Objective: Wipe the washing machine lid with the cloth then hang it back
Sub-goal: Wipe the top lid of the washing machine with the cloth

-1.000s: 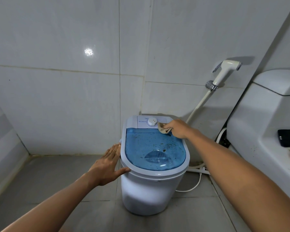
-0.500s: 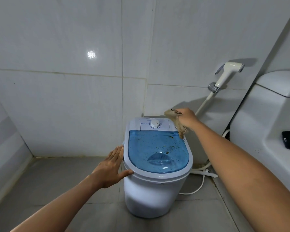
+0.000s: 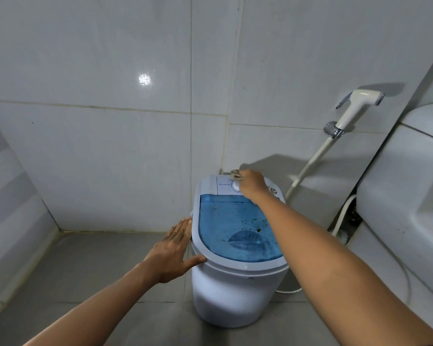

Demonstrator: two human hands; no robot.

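Head view: nearest, the left hand [image 3: 171, 253] lies flat and spread against the washing machine [image 3: 225, 293] at about 9 o'clock, thumb hooked on the white rim, holding nothing. It seems to steady the small tub. If that hand slips off, a hard push could rock or slide the machine on the floor [image 3: 85, 275].

Next comes the blue lid [image 3: 235, 228]. It has dark specks on it, mostly at 3 o'clock, so I think the wiping is not finished. A quick swipe could just push the specks around or knock them onto the floor.

Farthest, at 12 o'clock on the machine, the right hand [image 3: 251, 184] is curled tight around the cloth [image 3: 235, 174]. Only a small tan corner pokes out past the fingers, toward the wall; the rest is hidden in the grip. The hand sits over the white knob [image 3: 235, 188], so rubbing there could turn it by mistake. A balled-up cloth also wipes only a little spot at a time.
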